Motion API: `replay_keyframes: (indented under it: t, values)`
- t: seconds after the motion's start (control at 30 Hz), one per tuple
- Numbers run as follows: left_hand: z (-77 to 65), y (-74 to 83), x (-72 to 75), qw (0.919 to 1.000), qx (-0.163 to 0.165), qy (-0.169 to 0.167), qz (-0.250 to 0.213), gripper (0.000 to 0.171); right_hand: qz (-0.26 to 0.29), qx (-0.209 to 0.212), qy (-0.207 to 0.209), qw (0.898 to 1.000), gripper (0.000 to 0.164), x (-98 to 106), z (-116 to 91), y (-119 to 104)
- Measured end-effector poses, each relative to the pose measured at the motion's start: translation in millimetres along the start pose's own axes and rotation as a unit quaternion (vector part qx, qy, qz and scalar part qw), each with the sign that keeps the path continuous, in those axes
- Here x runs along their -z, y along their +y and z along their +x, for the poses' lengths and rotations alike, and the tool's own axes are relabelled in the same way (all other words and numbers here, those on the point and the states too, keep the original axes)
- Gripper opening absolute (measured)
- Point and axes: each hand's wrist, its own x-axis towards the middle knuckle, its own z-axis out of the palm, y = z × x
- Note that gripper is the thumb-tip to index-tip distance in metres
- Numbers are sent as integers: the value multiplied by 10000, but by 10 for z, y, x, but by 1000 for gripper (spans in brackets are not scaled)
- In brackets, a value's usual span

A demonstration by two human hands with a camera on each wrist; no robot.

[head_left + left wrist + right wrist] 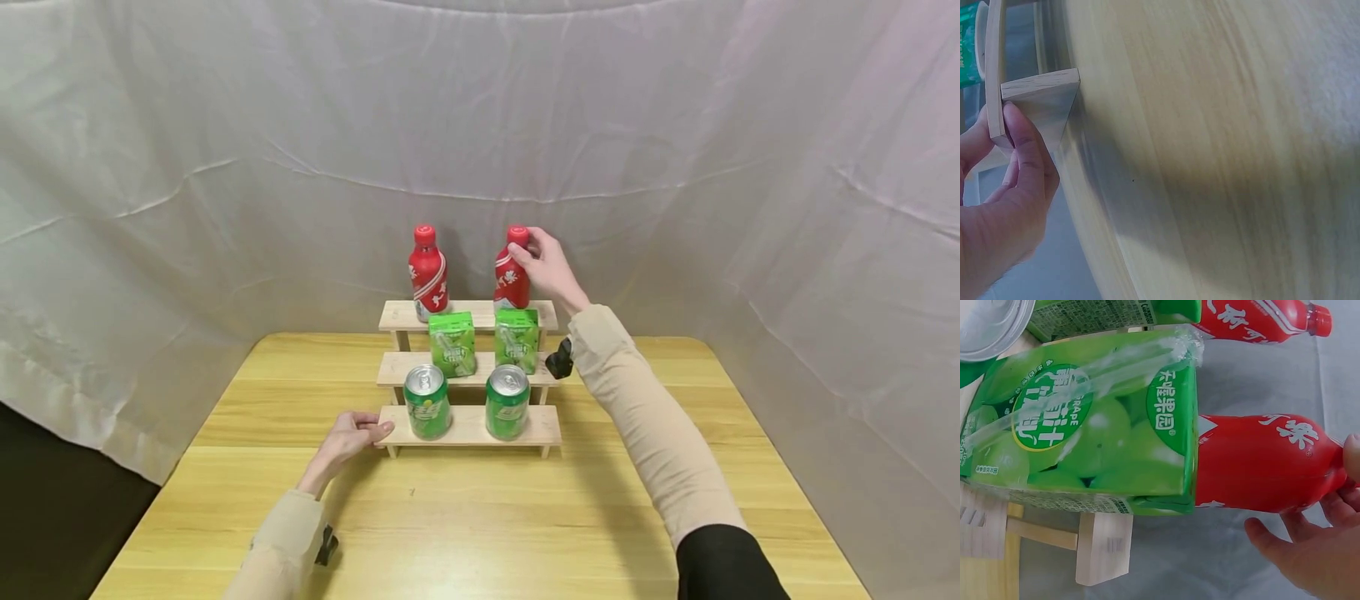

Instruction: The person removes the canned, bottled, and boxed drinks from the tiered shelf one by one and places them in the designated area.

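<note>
My right hand (548, 265) grips a red bottle (512, 282) around its neck, at the right of the top step of a three-step wooden rack (467, 424). In the right wrist view, the thumb and fingers sit at the bottle's shoulder, and its base is hidden behind a green juice box (1100, 419). My left hand (354, 435) pinches the left end of the lowest step. The left wrist view shows the thumb on one face of that board (995, 75) and fingers on the other, close to a support leg (1047, 94).
Another red bottle (429, 279) stands at the top left. A second juice box (452, 346) is on the middle step, left of the first. Two green cans, the left can (427, 408) and the right can (507, 408), stand on the lowest step. Grey cloth (480, 150) hangs behind the table (465, 517).
</note>
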Motion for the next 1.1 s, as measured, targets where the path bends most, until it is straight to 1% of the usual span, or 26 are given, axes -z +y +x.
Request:
replay_keyframes:
  t: [0.13,0.27,0.47,0.6,0.83,1.03,1.1]
  values:
    - [12,-14,1,10000,-27,-1,-21,47,55,62,96,9999,40,45,-26,-27]
    - [32,-34,2,10000,-16,2,-15,46,186,80,252,9995,42,134,-42,-54]
    - [33,-28,-4,10000,-23,0,-55,46,65,27,502,9987,45,343,-66,-21]
    - [25,-12,-6,10000,-34,-32,-35,49,0,-96,682,9976,46,510,-112,42]
    - [31,12,-25,9998,77,57,-170,46,-125,-424,906,9949,53,849,-246,226]
    - [34,4,-21,9998,73,70,-198,45,-326,-650,1114,9911,57,1094,-367,490]
    - [34,1,-23,9998,13,26,-183,46,-411,-794,1202,9887,58,1156,-416,587]
